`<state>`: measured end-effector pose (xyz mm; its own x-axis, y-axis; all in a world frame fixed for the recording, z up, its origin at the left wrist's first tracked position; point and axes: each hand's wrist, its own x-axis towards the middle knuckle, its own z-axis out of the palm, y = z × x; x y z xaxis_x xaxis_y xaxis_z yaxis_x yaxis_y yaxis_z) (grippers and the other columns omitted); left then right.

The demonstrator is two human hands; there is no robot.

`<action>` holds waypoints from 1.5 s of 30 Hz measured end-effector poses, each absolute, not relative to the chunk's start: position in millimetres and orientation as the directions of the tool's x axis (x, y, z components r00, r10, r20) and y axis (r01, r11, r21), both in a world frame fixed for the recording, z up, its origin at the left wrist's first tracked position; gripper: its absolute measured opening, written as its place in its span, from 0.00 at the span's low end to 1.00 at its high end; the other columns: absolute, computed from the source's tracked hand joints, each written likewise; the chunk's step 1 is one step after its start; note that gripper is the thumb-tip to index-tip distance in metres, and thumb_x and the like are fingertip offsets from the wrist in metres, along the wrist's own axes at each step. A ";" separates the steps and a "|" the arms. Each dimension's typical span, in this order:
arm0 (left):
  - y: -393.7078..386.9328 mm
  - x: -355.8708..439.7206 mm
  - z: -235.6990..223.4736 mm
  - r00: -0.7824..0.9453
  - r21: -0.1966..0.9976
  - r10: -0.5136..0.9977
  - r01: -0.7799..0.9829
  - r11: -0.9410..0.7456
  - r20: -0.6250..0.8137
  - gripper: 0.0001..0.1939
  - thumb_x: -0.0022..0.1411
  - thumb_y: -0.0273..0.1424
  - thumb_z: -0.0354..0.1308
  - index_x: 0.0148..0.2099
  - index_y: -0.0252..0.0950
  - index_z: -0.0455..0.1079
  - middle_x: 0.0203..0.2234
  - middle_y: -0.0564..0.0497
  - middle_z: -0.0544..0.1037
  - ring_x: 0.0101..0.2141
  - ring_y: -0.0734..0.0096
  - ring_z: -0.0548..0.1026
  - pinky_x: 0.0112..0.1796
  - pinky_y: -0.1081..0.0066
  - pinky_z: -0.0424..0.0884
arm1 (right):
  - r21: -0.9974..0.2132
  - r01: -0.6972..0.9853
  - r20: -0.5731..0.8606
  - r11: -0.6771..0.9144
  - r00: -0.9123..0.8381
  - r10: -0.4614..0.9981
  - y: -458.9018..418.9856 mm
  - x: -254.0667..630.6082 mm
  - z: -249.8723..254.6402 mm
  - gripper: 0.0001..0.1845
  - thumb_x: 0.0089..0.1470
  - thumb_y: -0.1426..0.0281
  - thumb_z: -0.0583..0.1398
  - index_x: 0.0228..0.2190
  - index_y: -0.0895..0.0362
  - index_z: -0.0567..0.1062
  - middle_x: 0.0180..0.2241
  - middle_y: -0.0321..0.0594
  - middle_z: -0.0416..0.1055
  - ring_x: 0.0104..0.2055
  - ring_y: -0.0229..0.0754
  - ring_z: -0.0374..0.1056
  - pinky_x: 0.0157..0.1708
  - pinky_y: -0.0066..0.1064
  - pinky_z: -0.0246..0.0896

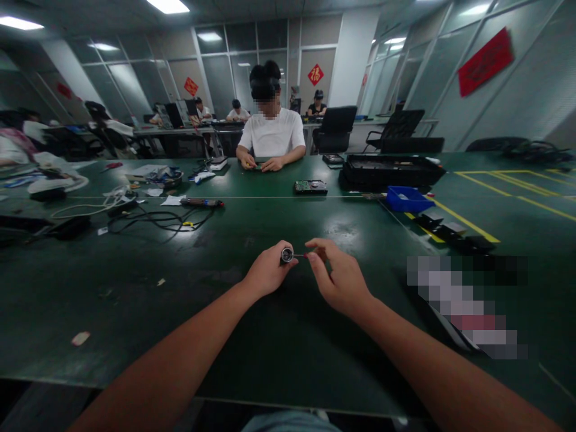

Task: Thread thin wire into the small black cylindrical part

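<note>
Cylinder [287, 255], hollow-ended, sits mid-frame, grasped by the left hand [269, 267]; the right hand [338, 277] meets a thin rod [300, 256] beside it, whether pinching I cannot tell. A hard drive [310, 187] lies upper centre, black cables [148, 227] left, blue bin [407, 199] upper right; green tabletop [135, 312] spreads to its bottom-frame edge.

Office workroom: green worktable [274, 348], black chair [335, 127]

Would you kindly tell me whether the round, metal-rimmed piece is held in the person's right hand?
No, the left hand holds the round, metal-rimmed piece, with the right hand apart from it.
</note>
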<state>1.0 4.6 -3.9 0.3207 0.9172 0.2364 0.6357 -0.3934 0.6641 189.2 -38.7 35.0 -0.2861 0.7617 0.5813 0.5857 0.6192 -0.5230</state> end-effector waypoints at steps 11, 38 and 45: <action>1.2 2.6 1.6 0.335 0.663 0.909 0.625 -0.412 0.249 0.07 0.62 0.33 0.58 0.42 0.39 0.66 0.33 0.53 0.75 0.33 0.70 0.71 0.33 0.70 0.62 | -0.955 -0.045 0.291 0.295 0.080 0.953 -8.6 193.7 17.8 0.14 0.59 0.58 0.58 0.35 0.56 0.73 0.30 0.39 0.72 0.31 0.40 0.71 0.33 0.35 0.69; 4.2 0.5 -3.1 0.299 0.644 0.925 0.666 -0.377 0.233 0.08 0.63 0.36 0.57 0.44 0.40 0.66 0.33 0.53 0.75 0.32 0.69 0.71 0.33 0.70 0.62 | -0.531 0.695 0.624 0.484 -0.066 0.779 -33.5 190.5 33.7 0.24 0.56 0.56 0.61 0.17 0.55 0.63 0.14 0.29 0.58 0.17 0.32 0.55 0.20 0.27 0.48; 4.4 0.1 -3.8 0.300 0.625 0.925 0.682 -0.380 0.234 0.09 0.64 0.37 0.57 0.44 0.40 0.66 0.34 0.52 0.76 0.33 0.67 0.72 0.34 0.70 0.63 | -0.479 0.739 0.623 0.473 -0.093 0.777 -33.0 189.8 33.8 0.25 0.58 0.56 0.59 0.16 0.55 0.63 0.13 0.29 0.57 0.16 0.31 0.53 0.19 0.28 0.44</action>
